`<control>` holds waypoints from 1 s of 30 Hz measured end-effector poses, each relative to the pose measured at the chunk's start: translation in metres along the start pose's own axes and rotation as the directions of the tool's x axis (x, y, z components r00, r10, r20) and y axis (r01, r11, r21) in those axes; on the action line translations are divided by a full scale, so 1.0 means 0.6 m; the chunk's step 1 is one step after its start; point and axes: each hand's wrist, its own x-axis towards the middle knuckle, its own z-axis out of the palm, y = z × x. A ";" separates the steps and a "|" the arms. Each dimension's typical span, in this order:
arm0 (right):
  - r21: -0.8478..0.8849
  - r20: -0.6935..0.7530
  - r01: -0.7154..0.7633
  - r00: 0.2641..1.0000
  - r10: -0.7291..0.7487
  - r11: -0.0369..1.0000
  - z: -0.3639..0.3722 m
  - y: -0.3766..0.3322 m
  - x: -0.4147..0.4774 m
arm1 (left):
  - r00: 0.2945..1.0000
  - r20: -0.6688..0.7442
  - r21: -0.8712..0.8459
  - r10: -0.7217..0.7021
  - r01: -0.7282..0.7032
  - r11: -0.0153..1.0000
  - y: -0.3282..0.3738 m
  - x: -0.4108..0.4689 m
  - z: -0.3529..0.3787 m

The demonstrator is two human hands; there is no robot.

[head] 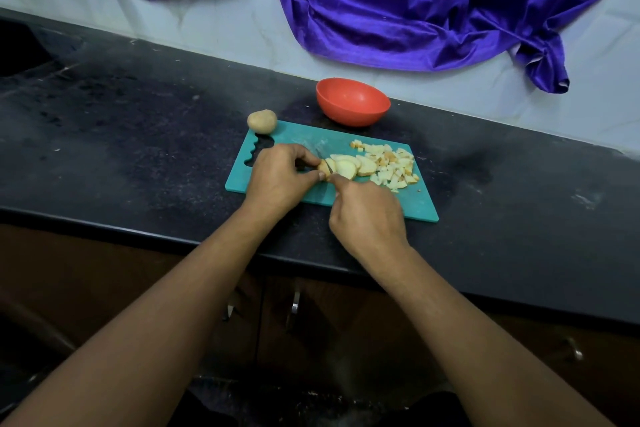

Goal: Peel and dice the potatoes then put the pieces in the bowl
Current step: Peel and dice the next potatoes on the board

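Note:
On the teal cutting board (420, 206) lies a peeled potato (346, 167) cut into several slices. To its right is a heap of diced pieces (394, 166). My left hand (277, 177) pinches the potato's left end between thumb and fingers. My right hand (367, 215) grips a knife (329, 167) whose small blade sits in the potato; its handle is hidden in my fist. A whole unpeeled potato (262, 121) rests at the board's far left corner. The red bowl (352, 101) stands behind the board with nothing visible inside.
The board lies on a dark stone counter (138, 135) whose front edge runs below my wrists. A purple cloth (415, 3) hangs on the tiled wall behind. Cabinet doors with metal handles (295, 302) are below the counter.

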 end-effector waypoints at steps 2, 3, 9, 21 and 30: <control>0.031 -0.019 0.005 1.000 -0.004 1.000 0.000 0.007 -0.003 | 1.000 0.005 0.002 0.001 -0.001 1.000 0.000 0.000 0.001; 0.054 -0.023 0.004 1.000 -0.003 0.999 0.000 0.011 -0.006 | 1.000 0.006 0.003 -0.001 0.001 1.000 0.001 0.000 0.001; 0.440 0.056 -0.214 0.976 0.211 0.872 0.005 0.050 -0.003 | 1.000 0.008 -0.001 -0.004 0.004 1.000 0.004 -0.002 -0.002; 0.152 -0.061 -0.055 0.996 0.065 0.987 -0.064 0.006 -0.016 | 1.000 0.006 -0.031 -0.021 0.021 0.999 0.009 -0.006 -0.004; 0.030 -0.037 -0.010 0.999 0.012 1.000 -0.066 -0.012 -0.019 | 1.000 0.008 -0.037 -0.015 0.015 0.999 0.011 -0.007 -0.005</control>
